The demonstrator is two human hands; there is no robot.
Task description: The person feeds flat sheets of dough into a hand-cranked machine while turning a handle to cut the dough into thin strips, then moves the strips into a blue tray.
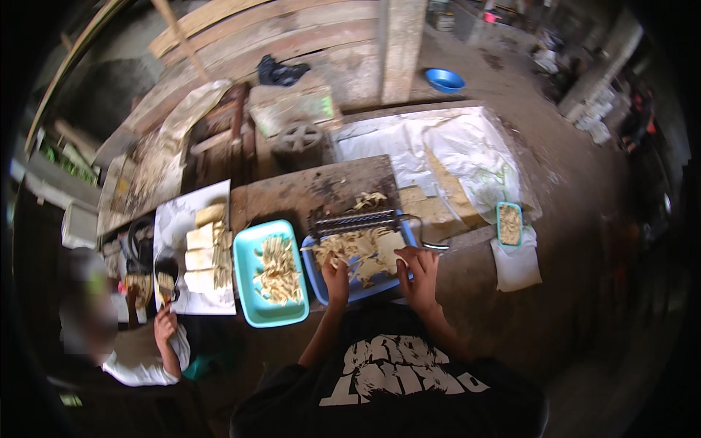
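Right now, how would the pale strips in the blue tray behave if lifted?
The strips lie thin, tangled and curled in the blue tray, so they're probably light and floppy. Both hands rest on them; clumps may come up together.

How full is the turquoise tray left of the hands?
Partly full. The turquoise tray holds a pile of pale cut strips down its middle; bare bottom shows along its edges.
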